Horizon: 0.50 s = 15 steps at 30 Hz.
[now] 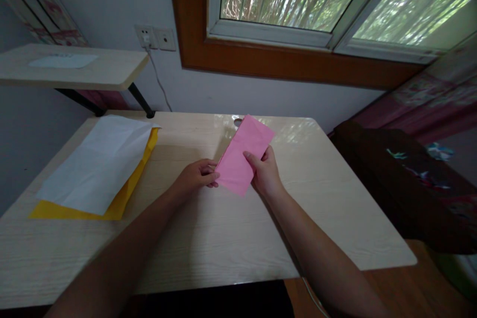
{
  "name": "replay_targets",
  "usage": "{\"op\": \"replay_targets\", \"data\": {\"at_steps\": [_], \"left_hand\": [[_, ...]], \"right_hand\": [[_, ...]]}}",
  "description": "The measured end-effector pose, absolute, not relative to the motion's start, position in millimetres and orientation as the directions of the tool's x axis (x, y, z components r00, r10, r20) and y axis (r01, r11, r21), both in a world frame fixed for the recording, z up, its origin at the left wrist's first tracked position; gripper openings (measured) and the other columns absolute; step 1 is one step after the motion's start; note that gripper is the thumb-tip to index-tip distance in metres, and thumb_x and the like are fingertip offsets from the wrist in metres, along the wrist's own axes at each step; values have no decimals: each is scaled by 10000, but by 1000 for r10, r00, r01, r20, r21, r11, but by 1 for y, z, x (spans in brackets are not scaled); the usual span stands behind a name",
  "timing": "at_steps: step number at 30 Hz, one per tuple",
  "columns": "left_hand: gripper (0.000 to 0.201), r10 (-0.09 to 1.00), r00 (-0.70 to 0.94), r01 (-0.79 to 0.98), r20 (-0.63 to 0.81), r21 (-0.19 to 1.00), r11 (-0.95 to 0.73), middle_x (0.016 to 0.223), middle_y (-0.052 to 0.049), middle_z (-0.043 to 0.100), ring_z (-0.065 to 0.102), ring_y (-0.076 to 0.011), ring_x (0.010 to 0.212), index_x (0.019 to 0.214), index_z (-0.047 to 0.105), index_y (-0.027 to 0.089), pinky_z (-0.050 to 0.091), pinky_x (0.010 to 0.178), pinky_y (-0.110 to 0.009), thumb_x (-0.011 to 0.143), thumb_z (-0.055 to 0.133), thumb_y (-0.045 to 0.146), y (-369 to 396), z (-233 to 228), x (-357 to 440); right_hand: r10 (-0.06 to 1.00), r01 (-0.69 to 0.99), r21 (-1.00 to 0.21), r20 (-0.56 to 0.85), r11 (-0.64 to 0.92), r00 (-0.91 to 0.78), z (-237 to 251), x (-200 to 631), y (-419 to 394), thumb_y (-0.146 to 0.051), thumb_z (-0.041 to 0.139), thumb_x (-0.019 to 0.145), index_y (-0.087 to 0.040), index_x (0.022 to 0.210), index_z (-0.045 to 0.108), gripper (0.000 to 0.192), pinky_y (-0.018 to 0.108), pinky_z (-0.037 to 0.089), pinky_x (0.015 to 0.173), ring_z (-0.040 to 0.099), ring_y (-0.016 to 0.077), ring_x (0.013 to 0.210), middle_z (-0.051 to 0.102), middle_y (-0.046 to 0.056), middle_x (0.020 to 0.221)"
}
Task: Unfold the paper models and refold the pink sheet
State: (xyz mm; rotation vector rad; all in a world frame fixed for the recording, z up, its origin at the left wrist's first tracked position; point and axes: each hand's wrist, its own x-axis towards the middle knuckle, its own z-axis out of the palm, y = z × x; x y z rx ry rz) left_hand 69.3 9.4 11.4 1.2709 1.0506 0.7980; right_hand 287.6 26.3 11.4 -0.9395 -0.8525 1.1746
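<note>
Pink paper (244, 156), folded into a long strip, is held just above the middle of a pale wooden table (223, 238), tilted with its far end toward the window. The left hand (197, 176) pinches its near left edge between thumb and fingers. The right hand (265, 175) grips its right edge. White paper (99, 164) lies on yellow paper (119, 203) at the table's left.

paper stack (97, 169) blocks left, table (328, 198) right & front free
</note>
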Motion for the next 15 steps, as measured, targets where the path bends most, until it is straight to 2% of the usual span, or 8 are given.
{"op": "replay_targets", "data": {"at_steps": [2, 4, 9, 15], "left_hand": [[475, 942, 309, 9, -132, 991, 136, 738, -5, 709, 699, -157, 654, 1193, 628, 166, 555, 644, -270, 781, 763, 361, 11, 10, 68], [519, 958, 269, -40, -101, 992, 116, 756, -3, 710, 689, -146, 668, 1234, 611, 163, 570, 671, -273, 783, 770, 364, 13, 10, 68], [500, 988, 141, -90, -56, 994, 69, 777, -10, 708, 682, -146, 697, 1172, 638, 148, 583, 684, -277, 760, 793, 385, 15, 12, 66], [442, 988, 154, -105, -29, 993, 46, 787, -15, 705, 680, -145, 717, 1141, 659, 151, 584, 715, -282, 782, 767, 386, 14, 12, 66]], "right_hand": [[979, -378, -915, 70, 138, 189, 13, 288, 27, -297, 830, 728, -276, 1137, 516, 516, 413, 576, 896, 658, 213, 981, 661, 51, 1180], [976, -394, -906, 81, 157, 203, 14, 288, 27, -293, 831, 729, -270, 1139, 528, 510, 415, 576, 891, 662, 212, 966, 670, 52, 1160], [949, -416, -880, 108, 229, 295, 15, 289, 30, -258, 850, 701, -239, 1092, 595, 467, 382, 560, 893, 676, 191, 922, 709, 33, 1062], [940, -413, -878, 106, 242, 325, 15, 292, 30, -266, 843, 721, -209, 968, 677, 303, 355, 556, 874, 688, 179, 867, 736, 24, 965]]}}
